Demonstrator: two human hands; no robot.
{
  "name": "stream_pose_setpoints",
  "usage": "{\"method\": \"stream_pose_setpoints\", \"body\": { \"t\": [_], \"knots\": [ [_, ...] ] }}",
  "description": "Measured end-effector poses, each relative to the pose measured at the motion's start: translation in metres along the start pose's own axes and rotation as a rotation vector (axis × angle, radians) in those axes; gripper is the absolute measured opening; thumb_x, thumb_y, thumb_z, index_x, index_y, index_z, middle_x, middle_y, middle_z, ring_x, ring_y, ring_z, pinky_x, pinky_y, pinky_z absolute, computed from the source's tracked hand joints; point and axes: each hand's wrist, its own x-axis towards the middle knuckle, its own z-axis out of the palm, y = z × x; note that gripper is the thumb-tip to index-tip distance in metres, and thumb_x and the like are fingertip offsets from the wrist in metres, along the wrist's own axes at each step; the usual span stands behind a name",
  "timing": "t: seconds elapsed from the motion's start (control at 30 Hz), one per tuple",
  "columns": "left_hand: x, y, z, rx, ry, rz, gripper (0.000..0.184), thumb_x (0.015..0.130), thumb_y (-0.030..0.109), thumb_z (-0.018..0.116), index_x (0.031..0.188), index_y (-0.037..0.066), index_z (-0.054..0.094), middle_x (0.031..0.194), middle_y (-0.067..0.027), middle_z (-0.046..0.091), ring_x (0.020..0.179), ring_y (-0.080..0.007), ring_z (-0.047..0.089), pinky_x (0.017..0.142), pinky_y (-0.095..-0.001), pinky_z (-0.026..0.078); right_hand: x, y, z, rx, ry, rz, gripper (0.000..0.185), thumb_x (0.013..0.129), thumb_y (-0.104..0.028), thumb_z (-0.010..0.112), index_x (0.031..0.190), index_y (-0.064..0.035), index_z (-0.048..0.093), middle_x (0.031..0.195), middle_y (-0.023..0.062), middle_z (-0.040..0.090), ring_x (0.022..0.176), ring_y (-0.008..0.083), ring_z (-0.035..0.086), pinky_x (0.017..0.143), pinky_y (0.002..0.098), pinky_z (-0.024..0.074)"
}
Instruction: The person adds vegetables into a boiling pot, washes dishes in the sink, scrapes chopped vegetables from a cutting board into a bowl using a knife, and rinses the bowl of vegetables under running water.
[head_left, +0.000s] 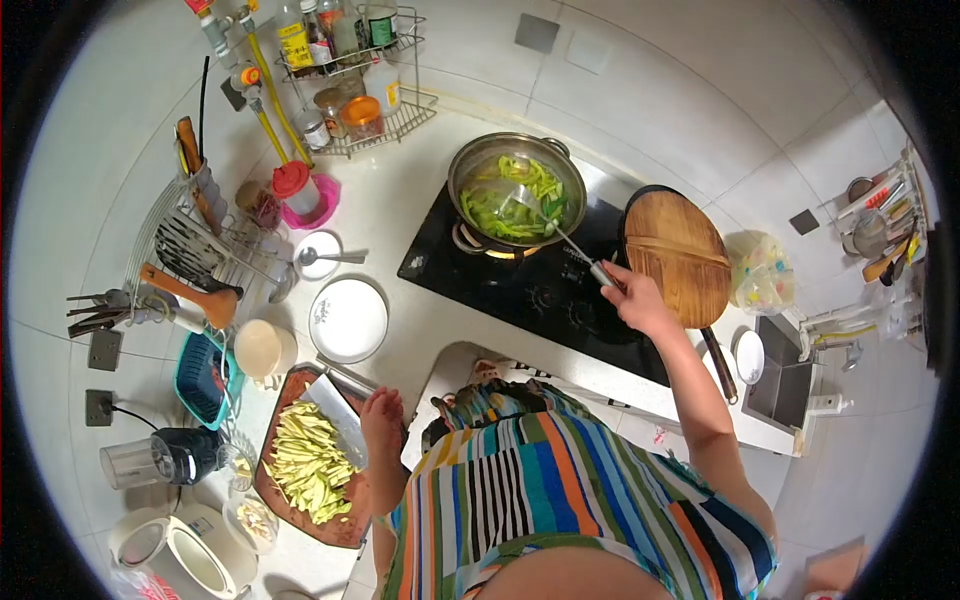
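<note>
My right hand (636,300) is closed around the handle of a metal spatula (575,245), whose head reaches into the wok (455,185). Green vegetable pieces (540,180) lie in the wok, partly veiled by steam. The wok stands on a black cooktop (520,290). My left hand (382,415) hovers beside the cutting board (290,510), with loosely curled fingers and nothing visible in them. Next to it, a cleaver (335,418) rests on the board against a heap of pale green cut strips (312,460).
A wooden lid (680,250) and a dark-handled pan (718,365) occupy the cooktop's right side, near the sink (778,385). To the left are a white plate (348,320), a spoon on a small dish (318,257), a beige mug (265,350) and a teal basket (205,380).
</note>
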Motion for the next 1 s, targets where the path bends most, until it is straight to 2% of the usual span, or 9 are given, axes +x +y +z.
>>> {"method": "stream_pose_setpoints", "body": {
  "t": [0.1, 0.2, 0.27, 0.37, 0.57, 0.63, 0.67, 0.73, 1.0],
  "knots": [
    [-0.005, 0.005, 0.011, 0.012, 0.009, -0.017, 0.018, 0.077, 0.007, 0.046, 0.094, 0.002, 0.046, 0.079, -0.0096, 0.056, 0.068, -0.0163, 0.053, 0.059, -0.0237, 0.044, 0.011, 0.013, 0.005, -0.079, 0.077, -0.092, 0.040, 0.074, -0.010, 0.054, 0.112, -0.0011, 0.044, 0.090, 0.0208, 0.056, 0.078, 0.0266, 0.055, 0.073, 0.0283, 0.0411],
    [-0.006, 0.007, 0.013, 0.003, 0.019, -0.011, 0.017, 0.077, 0.007, 0.046, 0.094, 0.002, 0.046, 0.079, -0.0096, 0.056, 0.068, -0.0159, 0.053, 0.059, -0.0236, 0.044, -0.001, -0.004, 0.004, -0.181, 0.094, -0.103, 0.041, 0.075, -0.010, 0.053, 0.114, -0.0028, 0.044, 0.077, 0.0162, 0.057, 0.059, 0.0217, 0.053, 0.059, 0.0286, 0.0433],
    [-0.004, 0.003, 0.010, -0.005, 0.025, -0.015, 0.017, 0.077, 0.007, 0.046, 0.094, 0.002, 0.046, 0.079, -0.0096, 0.056, 0.068, -0.0157, 0.053, 0.059, -0.0236, 0.044, -0.007, -0.008, 0.005, 0.241, -0.145, 0.158, 0.040, 0.077, -0.012, 0.053, 0.115, -0.0044, 0.043, 0.064, 0.0097, 0.053, 0.044, 0.0144, 0.045, 0.044, 0.0272, 0.0390],
    [-0.006, -0.001, 0.010, -0.005, 0.018, -0.032, 0.017, 0.077, 0.008, 0.046, 0.094, 0.002, 0.046, 0.080, -0.0094, 0.056, 0.068, -0.0155, 0.053, 0.059, -0.0235, 0.044, 0.010, 0.015, 0.021, 0.190, -0.094, 0.123, 0.040, 0.077, -0.012, 0.053, 0.115, -0.0053, 0.044, 0.059, 0.0059, 0.048, 0.038, 0.0091, 0.038, 0.036, 0.0246, 0.0331],
    [-0.008, 0.001, 0.007, 0.019, 0.028, -0.019, 0.018, 0.077, 0.008, 0.046, 0.094, 0.002, 0.047, 0.080, -0.0081, 0.056, 0.067, -0.0152, 0.053, 0.058, -0.0227, 0.043, -0.008, 0.019, 0.023, -0.047, 0.188, -0.203, 0.045, 0.073, -0.011, 0.058, 0.115, -0.0062, 0.044, 0.090, 0.0133, 0.058, 0.061, 0.0167, 0.051, 0.058, 0.0283, 0.0432],
    [-0.005, -0.001, 0.006, 0.001, 0.022, -0.026, 0.018, 0.077, 0.008, 0.046, 0.094, 0.002, 0.047, 0.080, -0.0077, 0.056, 0.067, -0.0150, 0.053, 0.058, -0.0224, 0.043, -0.016, 0.025, 0.039, -0.090, 0.285, -0.600, 0.046, 0.071, -0.010, 0.059, 0.114, -0.0060, 0.044, 0.097, 0.0144, 0.056, 0.069, 0.0197, 0.056, 0.063, 0.0280, 0.0452],
    [-0.005, -0.003, 0.004, 0.005, 0.008, -0.020, 0.018, 0.077, 0.008, 0.046, 0.094, 0.002, 0.047, 0.079, -0.0078, 0.056, 0.067, -0.0150, 0.054, 0.057, -0.0225, 0.043, -0.023, 0.029, 0.050, 0.054, 0.097, -0.457, 0.047, 0.069, -0.009, 0.061, 0.113, -0.0057, 0.045, 0.101, 0.0146, 0.054, 0.080, 0.0230, 0.057, 0.069, 0.0284, 0.0459],
    [-0.012, -0.002, 0.000, 0.011, 0.006, -0.012, 0.018, 0.077, 0.008, 0.045, 0.094, 0.002, 0.047, 0.079, -0.0078, 0.056, 0.067, -0.0150, 0.054, 0.057, -0.0226, 0.044, -0.031, 0.018, 0.073, 0.035, -0.036, -0.450, 0.040, 0.068, -0.010, 0.061, 0.106, -0.0057, 0.050, 0.093, 0.0133, 0.056, 0.079, 0.0242, 0.057, 0.067, 0.0289, 0.0468],
    [-0.049, -0.006, -0.020, 0.058, 0.077, -0.070, 0.017, 0.078, 0.005, 0.044, 0.094, 0.002, 0.048, 0.080, -0.0099, 0.057, 0.066, -0.0151, 0.054, 0.058, -0.0233, 0.045, 0.011, 0.032, 0.183, -0.021, -0.313, -0.729, 0.035, 0.070, -0.019, 0.057, 0.103, -0.0105, 0.050, 0.082, 0.0091, 0.054, 0.068, 0.0264, 0.055, 0.059, 0.0332, 0.0453]
  ]
}}
